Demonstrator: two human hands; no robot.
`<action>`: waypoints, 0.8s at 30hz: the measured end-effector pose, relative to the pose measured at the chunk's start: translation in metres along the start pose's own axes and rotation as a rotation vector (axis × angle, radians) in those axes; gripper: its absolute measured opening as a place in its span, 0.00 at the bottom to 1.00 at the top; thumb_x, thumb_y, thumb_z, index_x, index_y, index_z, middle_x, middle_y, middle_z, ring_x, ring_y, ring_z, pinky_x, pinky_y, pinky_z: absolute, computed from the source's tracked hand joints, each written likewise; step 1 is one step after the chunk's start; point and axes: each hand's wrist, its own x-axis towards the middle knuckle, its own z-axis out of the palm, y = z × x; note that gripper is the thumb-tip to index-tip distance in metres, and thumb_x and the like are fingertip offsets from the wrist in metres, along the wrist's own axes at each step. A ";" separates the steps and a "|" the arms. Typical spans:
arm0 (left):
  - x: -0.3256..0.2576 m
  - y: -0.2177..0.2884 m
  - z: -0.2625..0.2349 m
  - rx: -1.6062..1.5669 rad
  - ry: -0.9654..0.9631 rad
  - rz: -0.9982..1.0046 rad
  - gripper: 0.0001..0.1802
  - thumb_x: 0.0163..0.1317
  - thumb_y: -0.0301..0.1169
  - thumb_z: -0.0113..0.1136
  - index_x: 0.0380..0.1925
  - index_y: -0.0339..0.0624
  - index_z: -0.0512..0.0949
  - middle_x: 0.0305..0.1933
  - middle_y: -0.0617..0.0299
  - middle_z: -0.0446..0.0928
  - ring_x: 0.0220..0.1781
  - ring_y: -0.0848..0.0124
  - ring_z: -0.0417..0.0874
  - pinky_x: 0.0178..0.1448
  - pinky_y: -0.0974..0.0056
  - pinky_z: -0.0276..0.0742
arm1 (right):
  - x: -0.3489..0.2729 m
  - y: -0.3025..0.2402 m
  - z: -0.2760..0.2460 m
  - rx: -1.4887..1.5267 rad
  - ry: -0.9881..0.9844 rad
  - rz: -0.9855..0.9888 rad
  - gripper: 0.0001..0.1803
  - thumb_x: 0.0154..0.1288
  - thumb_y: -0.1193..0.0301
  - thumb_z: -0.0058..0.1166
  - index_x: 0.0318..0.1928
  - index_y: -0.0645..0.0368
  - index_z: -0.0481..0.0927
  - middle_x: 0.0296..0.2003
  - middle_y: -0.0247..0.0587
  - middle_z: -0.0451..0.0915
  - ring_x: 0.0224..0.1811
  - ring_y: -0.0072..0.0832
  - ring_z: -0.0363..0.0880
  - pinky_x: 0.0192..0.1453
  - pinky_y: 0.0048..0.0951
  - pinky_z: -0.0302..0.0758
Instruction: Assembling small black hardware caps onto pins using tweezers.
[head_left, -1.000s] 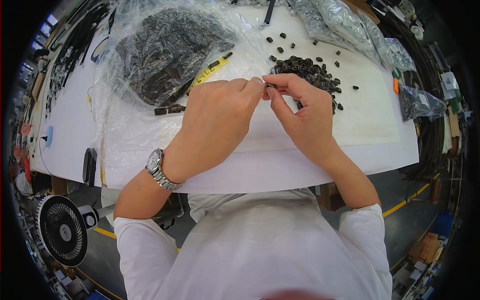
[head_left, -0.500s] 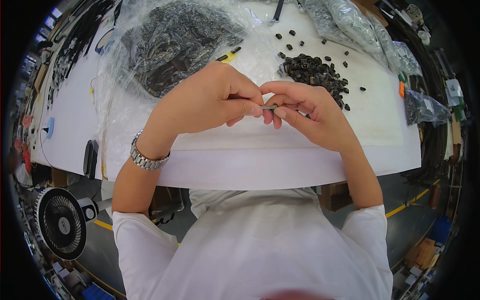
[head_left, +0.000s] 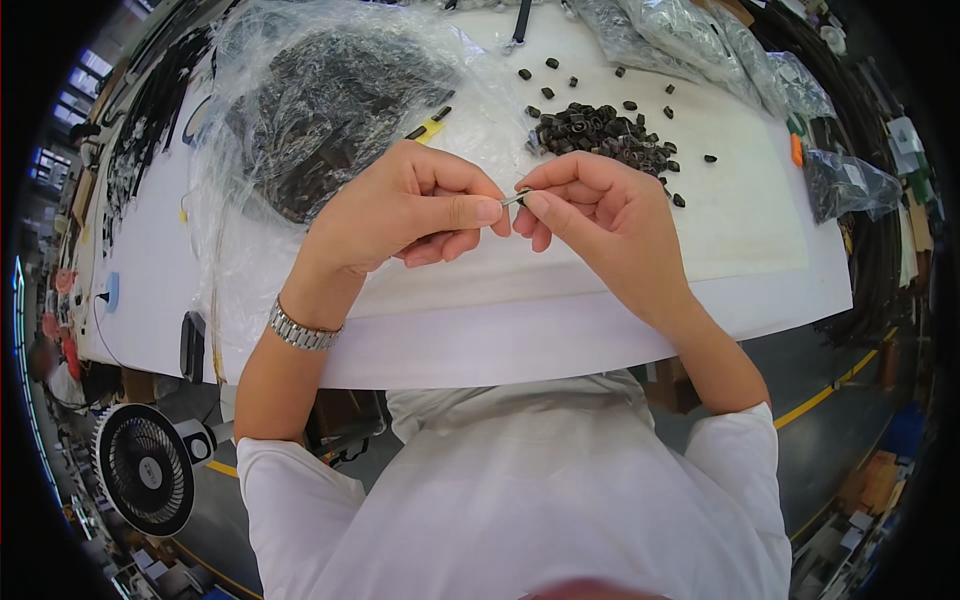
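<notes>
My left hand (head_left: 405, 210), with a metal-band watch on its wrist, pinches a thin silvery metal piece (head_left: 511, 199) between thumb and forefinger. My right hand (head_left: 612, 215) pinches a small dark piece (head_left: 523, 194), mostly hidden by its fingertips. The metal piece's end meets this dark piece just above the white tabletop (head_left: 500, 340). Beyond my right hand lies a pile of small black ring-like pieces (head_left: 600, 135), with several strays around it. A big clear plastic bag (head_left: 330, 110) full of dark parts lies beyond my left hand.
Two dark pieces lie on a yellow scrap (head_left: 431, 131) beside the bag. Plastic-wrapped bundles (head_left: 680, 40) fill the far right, with a smaller bag (head_left: 850, 185) nearer. Black strips (head_left: 160, 120) lie far left. A black case (head_left: 192, 345) and a fan (head_left: 146, 470) are at the left.
Both hands have shifted slightly left in the picture and drawn a little apart at the fingertips. More of the metal piece and the dark piece shows between them. The whole view has shifted slightly.
</notes>
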 end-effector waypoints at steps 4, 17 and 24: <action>0.000 0.002 0.005 -0.022 0.001 -0.013 0.12 0.73 0.33 0.68 0.36 0.35 0.89 0.19 0.67 0.78 0.14 0.84 0.68 0.16 0.75 0.57 | -0.004 0.006 0.006 -0.071 0.165 -0.139 0.09 0.76 0.76 0.63 0.50 0.71 0.85 0.37 0.41 0.89 0.37 0.20 0.85 0.43 0.22 0.81; -0.001 -0.017 0.011 -0.394 -0.262 0.123 0.15 0.76 0.33 0.66 0.36 0.28 0.85 0.19 0.59 0.78 0.12 0.83 0.66 0.15 0.74 0.52 | 0.020 0.034 -0.013 0.751 -0.444 -0.003 0.11 0.81 0.71 0.60 0.53 0.66 0.87 0.30 0.36 0.84 0.35 0.23 0.85 0.51 0.36 0.87; 0.000 -0.020 0.009 -0.496 -0.238 0.156 0.17 0.81 0.37 0.61 0.38 0.34 0.84 0.21 0.62 0.78 0.12 0.86 0.62 0.15 0.76 0.52 | 0.018 0.029 -0.010 0.665 -0.301 -0.040 0.11 0.81 0.72 0.59 0.55 0.66 0.87 0.31 0.36 0.84 0.34 0.25 0.84 0.48 0.32 0.85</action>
